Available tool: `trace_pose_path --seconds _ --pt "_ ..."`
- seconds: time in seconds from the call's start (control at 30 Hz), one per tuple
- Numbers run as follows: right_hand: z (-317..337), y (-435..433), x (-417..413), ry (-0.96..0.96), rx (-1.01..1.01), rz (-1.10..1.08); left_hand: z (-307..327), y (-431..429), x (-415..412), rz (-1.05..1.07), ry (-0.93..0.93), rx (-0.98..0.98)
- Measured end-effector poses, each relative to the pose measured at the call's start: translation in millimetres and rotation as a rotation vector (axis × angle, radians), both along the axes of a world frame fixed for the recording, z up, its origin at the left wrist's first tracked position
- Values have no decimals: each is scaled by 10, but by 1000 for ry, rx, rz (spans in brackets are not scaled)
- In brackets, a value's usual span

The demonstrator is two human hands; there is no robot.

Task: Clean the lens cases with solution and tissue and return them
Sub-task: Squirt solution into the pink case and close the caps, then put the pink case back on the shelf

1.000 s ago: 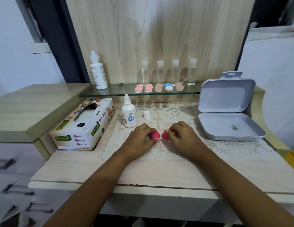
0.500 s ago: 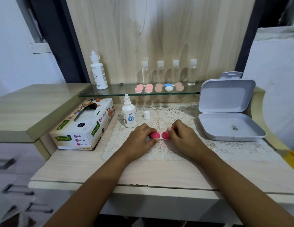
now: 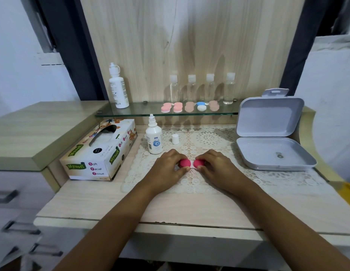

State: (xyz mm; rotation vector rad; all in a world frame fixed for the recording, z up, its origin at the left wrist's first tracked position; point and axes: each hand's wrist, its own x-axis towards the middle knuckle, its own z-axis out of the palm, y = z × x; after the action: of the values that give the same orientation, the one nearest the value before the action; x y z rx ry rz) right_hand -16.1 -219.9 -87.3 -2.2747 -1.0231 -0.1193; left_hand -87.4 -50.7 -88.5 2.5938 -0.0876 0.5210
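The left hand point(image 3: 167, 170) and right hand point(image 3: 217, 168) each pinch one cap of the pink lens case point(image 3: 185, 162). The open grey box point(image 3: 262, 151) holds one tiny thing point(image 3: 280, 155).

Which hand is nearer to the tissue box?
Left. The left hand sits right of the tissue box; the right hand is farther right, beyond the pink lens case.

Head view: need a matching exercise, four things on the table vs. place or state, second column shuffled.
Things:
1. tissue box
2. white cap
3. red lens case
4. grey box

Place or state:
A. lid open, far right
B. gripped by the left hand and the right hand
C. left of the lace mat
D. standing untouched on the lace mat

Pairs: 1-C, 2-D, 3-B, 4-A
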Motion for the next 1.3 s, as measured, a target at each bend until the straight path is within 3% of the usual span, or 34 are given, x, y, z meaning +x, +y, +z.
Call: trace_pose_path --seconds 0.13,0.33,0.5,0.63,0.87,1.3 --pt "3 -10 -15 11 -7 -6 -6 -19 -26 10 10 -11" --pt "113 -38 24 48 143 -150 -33 -17 -53 69 81 22" --pt "347 -88 150 -73 317 -315 -53 -23 -11 124 203 112" --pt "597 -69 307 -153 342 -503 -60 -14 11 130 225 128" --pt "779 48 575 -250 160 -735 -24 -17 8 111 199 127" --pt "828 68 864 -254 -39 -739 14 -26 6 106 208 128"
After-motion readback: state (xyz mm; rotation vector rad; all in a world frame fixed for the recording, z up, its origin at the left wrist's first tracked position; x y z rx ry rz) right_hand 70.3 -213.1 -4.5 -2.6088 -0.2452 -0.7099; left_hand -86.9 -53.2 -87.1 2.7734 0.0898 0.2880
